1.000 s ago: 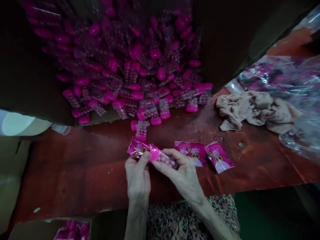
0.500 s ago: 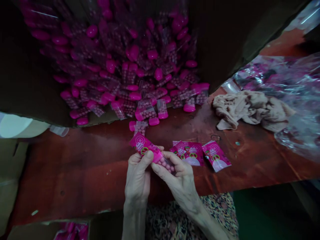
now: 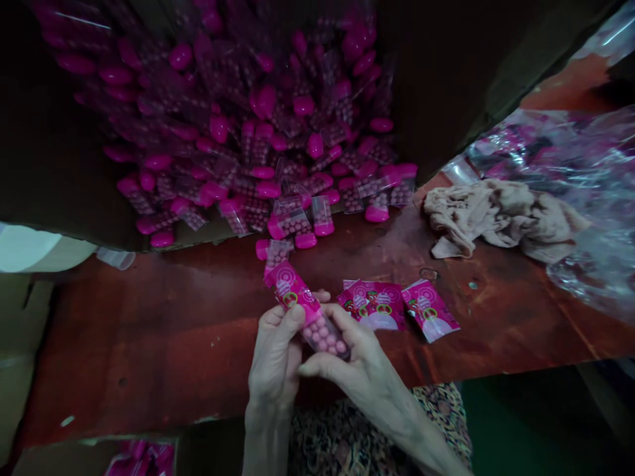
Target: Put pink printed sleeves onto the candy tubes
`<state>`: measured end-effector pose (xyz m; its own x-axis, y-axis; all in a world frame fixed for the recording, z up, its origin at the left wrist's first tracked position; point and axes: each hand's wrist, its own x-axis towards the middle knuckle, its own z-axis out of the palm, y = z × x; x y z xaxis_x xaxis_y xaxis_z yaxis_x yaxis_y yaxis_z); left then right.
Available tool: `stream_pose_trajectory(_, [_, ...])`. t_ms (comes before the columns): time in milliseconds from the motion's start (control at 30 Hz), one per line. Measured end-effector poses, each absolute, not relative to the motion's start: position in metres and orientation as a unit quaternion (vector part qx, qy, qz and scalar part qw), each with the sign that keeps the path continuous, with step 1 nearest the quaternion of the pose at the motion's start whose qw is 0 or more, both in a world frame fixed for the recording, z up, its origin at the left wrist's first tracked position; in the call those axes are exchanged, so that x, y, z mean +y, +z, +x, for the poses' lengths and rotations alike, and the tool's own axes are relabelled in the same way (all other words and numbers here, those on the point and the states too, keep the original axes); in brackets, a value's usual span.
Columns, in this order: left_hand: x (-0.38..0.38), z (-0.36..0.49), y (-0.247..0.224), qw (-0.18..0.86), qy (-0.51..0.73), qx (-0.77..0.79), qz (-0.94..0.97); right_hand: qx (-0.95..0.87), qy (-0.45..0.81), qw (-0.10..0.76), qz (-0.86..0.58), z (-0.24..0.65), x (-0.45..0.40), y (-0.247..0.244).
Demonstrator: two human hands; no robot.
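Note:
A small clear candy container [image 3: 325, 336] filled with pink balls lies slantwise between my hands. Over its upper end is a printed pink sleeve [image 3: 292, 289]. My left hand [image 3: 274, 354] pinches the sleeve and container, thumb on top. Around the container's lower right end curl the fingers of my right hand [image 3: 360, 357]; its thumb sits off the front face. Just to the right, more flat printed sleeves [image 3: 384, 306] lie on the red table [image 3: 173, 330], one of them a little apart [image 3: 430, 311].
A dark cardboard box [image 3: 446, 79] on its side spills many pink-capped candy containers [image 3: 258, 149] toward me. To the right lie a crumpled cloth [image 3: 503, 215] and clear plastic bags [image 3: 585, 172]. An empty clear cup [image 3: 116, 258] rests at left. Below the table edge, a box holds pink packets [image 3: 141, 457].
My right thumb has moved down off the container, so more of the pink balls show. The sleeve and container have turned slightly to a steeper slant.

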<state>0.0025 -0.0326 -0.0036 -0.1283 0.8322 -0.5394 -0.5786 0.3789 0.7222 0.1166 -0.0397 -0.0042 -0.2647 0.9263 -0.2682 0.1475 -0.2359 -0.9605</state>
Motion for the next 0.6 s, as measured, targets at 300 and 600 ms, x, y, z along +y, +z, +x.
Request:
stream_pose_trajectory(300, [-0.033,0.018,-0.002,0.641,0.550,0.529,0.082,-0.520,0.529,0.345,-0.575,0.108,-0.057,-0.014])
stream_pose_trajectory(600, [-0.043,0.020,0.001,0.671,0.515,0.527,0.080,-0.419,0.709,0.341,-0.452,0.113,-0.037,-0.013])
